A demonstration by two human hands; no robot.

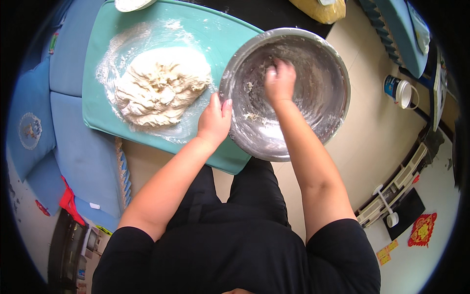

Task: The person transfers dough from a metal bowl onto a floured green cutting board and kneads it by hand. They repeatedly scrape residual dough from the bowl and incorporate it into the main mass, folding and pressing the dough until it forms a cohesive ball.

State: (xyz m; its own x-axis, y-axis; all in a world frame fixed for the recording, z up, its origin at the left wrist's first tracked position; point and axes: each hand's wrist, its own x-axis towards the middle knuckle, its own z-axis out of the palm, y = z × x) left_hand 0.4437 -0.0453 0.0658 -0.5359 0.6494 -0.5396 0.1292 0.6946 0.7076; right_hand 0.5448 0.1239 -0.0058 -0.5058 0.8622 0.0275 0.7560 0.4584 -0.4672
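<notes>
A large metal mixing bowl, its inside smeared with flour and bits of dough, is tipped toward me over the right edge of a green board. With fingers and thumb, my left hand grips the bowl's left rim. Inside the bowl is my right hand, close to the floury inner wall. Motion blurs its fingers, so what they hold, if anything, cannot be made out. A big, rough lump of dough lies on the board to the left, with loose flour spread around it.
At the board's far edge stands a small white bowl. A yellowish bag lies on the dark table beyond. Blue sofa seats border the left side. On the right, a bucket stands near the tiled floor.
</notes>
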